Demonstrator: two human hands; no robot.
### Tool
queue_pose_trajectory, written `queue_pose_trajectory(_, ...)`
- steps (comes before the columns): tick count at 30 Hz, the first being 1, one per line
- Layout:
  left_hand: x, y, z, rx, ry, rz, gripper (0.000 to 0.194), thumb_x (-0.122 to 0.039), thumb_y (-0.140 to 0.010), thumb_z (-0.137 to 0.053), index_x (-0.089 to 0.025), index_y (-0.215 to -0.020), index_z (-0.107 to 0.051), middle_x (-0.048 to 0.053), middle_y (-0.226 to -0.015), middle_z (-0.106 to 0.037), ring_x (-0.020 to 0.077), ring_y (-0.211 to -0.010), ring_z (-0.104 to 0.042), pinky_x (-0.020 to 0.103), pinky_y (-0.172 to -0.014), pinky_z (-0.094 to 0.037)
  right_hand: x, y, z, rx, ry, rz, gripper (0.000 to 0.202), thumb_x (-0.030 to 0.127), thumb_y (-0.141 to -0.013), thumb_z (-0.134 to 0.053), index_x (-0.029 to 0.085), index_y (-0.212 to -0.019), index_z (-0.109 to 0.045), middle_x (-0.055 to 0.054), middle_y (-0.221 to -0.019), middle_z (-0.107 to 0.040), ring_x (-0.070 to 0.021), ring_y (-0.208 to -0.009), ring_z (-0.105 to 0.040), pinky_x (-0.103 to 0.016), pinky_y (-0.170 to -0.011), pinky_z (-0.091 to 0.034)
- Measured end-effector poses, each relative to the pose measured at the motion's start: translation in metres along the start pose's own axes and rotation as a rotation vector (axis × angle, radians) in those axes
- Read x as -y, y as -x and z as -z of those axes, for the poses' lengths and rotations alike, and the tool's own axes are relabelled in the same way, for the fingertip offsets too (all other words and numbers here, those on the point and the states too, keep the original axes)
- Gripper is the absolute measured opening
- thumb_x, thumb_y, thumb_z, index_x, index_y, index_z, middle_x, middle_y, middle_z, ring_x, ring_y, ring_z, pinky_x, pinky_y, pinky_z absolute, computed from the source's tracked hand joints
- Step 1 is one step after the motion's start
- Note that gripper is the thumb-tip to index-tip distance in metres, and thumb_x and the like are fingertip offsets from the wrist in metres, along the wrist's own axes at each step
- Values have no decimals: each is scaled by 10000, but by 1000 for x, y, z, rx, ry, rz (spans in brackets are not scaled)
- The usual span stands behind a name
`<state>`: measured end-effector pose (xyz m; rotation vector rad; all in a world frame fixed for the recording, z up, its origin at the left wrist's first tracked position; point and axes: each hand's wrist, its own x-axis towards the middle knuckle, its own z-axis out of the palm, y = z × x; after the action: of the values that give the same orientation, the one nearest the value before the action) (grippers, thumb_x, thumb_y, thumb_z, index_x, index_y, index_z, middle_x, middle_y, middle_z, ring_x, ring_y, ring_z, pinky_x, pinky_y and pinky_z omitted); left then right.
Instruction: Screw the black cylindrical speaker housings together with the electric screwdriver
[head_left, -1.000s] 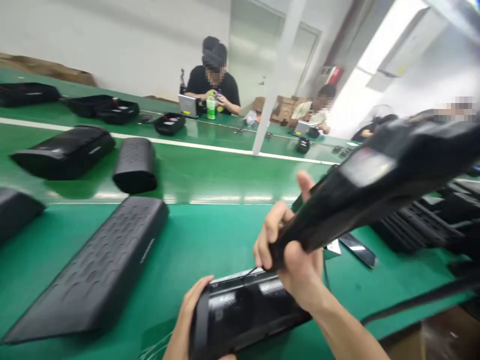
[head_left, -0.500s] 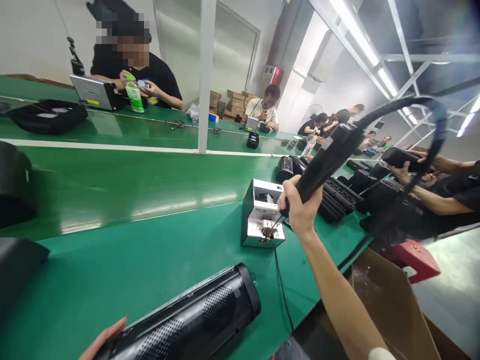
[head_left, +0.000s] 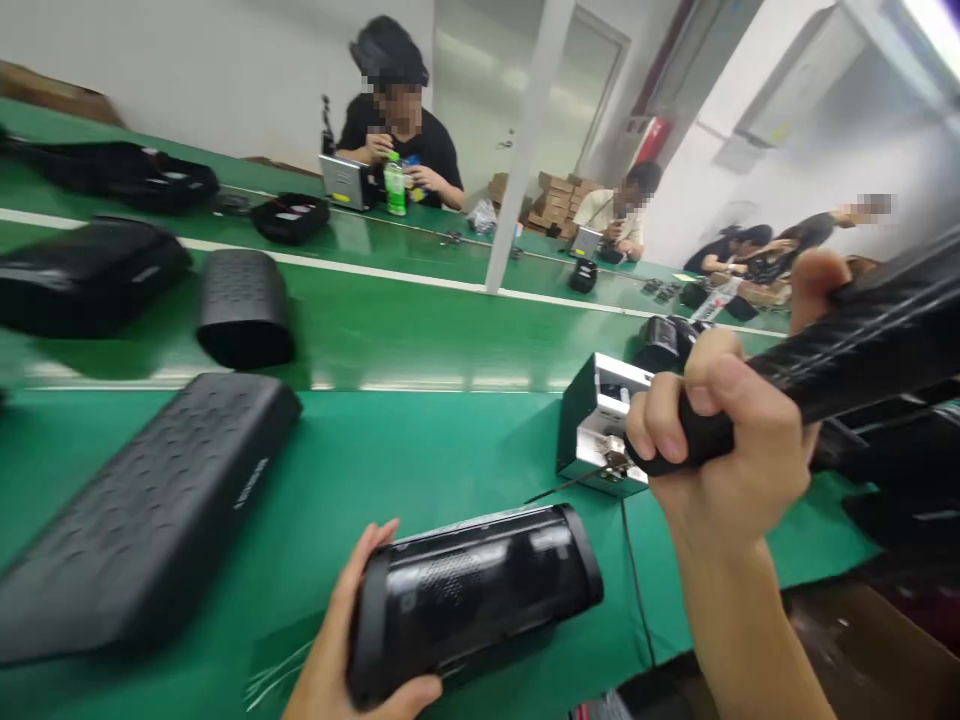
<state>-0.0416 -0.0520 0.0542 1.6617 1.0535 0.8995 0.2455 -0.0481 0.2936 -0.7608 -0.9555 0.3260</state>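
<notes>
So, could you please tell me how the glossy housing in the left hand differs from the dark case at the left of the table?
The glossy housing has a shiny, partly perforated face; the dark case is duller, with a repeating pattern. The left hand holds the glossy housing; no hand touches the dark case. The glossy housing lies more crosswise; the dark case slants away more steeply. Both are dark and elongated.

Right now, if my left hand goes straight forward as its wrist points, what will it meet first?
For the left hand, the way over the green tabletop looks free up to the white post; its black cylinder might touch the silver-fronted box first, but depth is unclear.
</notes>
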Motion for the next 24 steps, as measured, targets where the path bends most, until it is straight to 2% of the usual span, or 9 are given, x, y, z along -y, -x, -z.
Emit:
queue_pose_trajectory(2,-1,1,0,54,66,-2,1270,-842,-912,-898,-440,-1916,-232,124,-1931,-444,482,-1782,-428,719,-1419,-427,-7,6,-39,86,-110,-53,518,88,-967,-754,383,-1392,-730,124,-750,-606,-80,-383,-517,-225,-386,-492)
queue_pose_trajectory(4,8,0,-1,86,89,-27,1266,-840,-916,-902,-440,-1917,-239,123,-1961,-389,473,-1802,-387,718,-1438,-382,-20,16,-70,174,-211,-92,606,80,-999,-753,410,-1501,-678,129,-780,-624,-85,-407,-544,-234,-415,-532)
queue_pose_trajectory(6,19,-2,-2,93,82,-75,1250,-841,-925,-895,-447,-1917,-244,118,-1965,-379,468,-1806,-379,726,-1437,-371,-32,25,-91,264,-273,-100,635,97,-1036,-770,429,-1560,-637,128,-807,-634,-90,-434,-555,-244,-427,-537)
queue_pose_trajectory(8,28,-4,-4,98,67,-125,1256,-823,-930,-903,-458,-1921,-222,117,-1966,-377,471,-1803,-381,737,-1425,-385,-42,32,-104,346,-283,-88,620,125,-1061,-776,437,-1575,-624,127,-810,-633,-97,-444,-545,-254,-421,-515)
queue_pose_trajectory(11,31,-5,-5,94,54,-171,1275,-788,-937,-919,-471,-1926,-180,117,-1975,-355,481,-1794,-387,744,-1410,-413,-48,36,-112,409,-253,-110,615,132,-1057,-760,415,-1583,-615,130,-784,-634,-105,-438,-528,-266,-425,-499)
queue_pose_trajectory(15,23,-5,-3,128,33,-181,1288,-748,-934,-947,-476,-1925,-170,121,-1971,-365,482,-1791,-393,744,-1411,-414,-47,39,-114,415,-247,-184,576,114,-1046,-766,342,-1554,-620,125,-776,-648,-99,-445,-542,-262,-432,-511)
queue_pose_trajectory(24,19,-5,-1,157,30,-164,1280,-766,-937,-934,-453,-1923,-180,157,-1950,-398,504,-1793,-378,820,-1397,-367,-41,44,-110,392,-216,-200,507,93,-1053,-769,401,-1435,-642,129,-807,-654,-98,-448,-571,-270,-426,-517)
